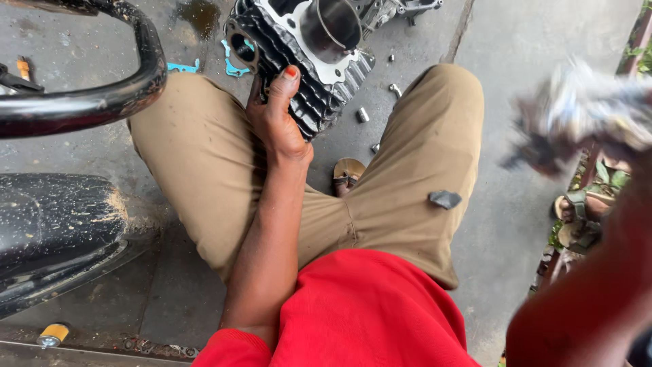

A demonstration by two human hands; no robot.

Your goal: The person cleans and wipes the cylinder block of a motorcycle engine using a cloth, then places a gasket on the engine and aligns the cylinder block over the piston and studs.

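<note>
My left hand [277,115] grips a black finned engine cylinder block [299,58] by its lower side, holding it tilted over my left knee. Its round steel bore faces up, with a pale gasket around it. My right arm rises at the right edge, blurred. My right hand [611,146] is mostly hidden behind a crumpled, dirty grey-white rag [584,115] that it holds up near the camera. I sit with knees apart in tan trousers and a red shirt.
A motorcycle's black seat [54,224] and grab rail [102,95] stand at the left. Small bolts [363,114] and blue gasket scraps [183,66] lie on the concrete floor. More engine parts [401,8] lie at the top. Sandals [577,217] sit at the right.
</note>
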